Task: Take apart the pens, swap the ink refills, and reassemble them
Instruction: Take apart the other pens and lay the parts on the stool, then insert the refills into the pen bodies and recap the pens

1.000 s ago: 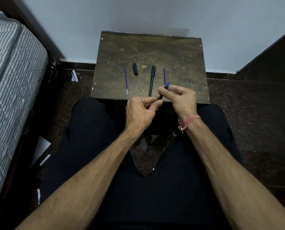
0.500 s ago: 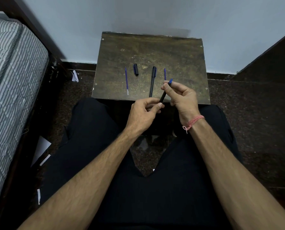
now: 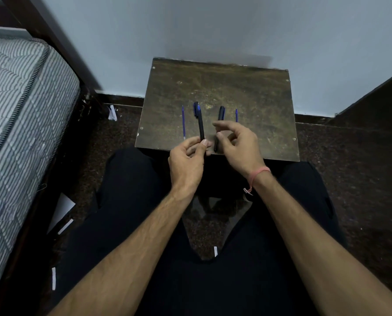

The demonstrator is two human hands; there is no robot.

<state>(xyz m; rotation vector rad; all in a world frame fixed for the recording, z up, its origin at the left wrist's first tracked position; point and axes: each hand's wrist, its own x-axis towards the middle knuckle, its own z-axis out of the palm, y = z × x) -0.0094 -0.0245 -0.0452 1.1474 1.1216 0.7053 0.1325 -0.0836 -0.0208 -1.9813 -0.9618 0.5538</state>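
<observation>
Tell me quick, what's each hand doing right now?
Left hand: holding the black pen upright by its lower end.
Right hand: fingers loosely curled, holding nothing.

Single view, head-worn, wide-angle. The scene is looked upon from above, forward and steeply downward, over the seated person's lap. Both forearms are seen entering from the lower edge, the left hand (image 3: 187, 159) and right hand (image 3: 240, 147) being framed at mid-picture, near the lens. The small table (image 3: 247, 92) is placed just beyond the knees, its far edge set against the wall (image 3: 213, 26) at the top. A mattress (image 3: 19, 106) is taken in at the left margin, the dark floor (image 3: 350, 167) at the right. Straight lines are bowed toward the edges. No second view is provided.
</observation>
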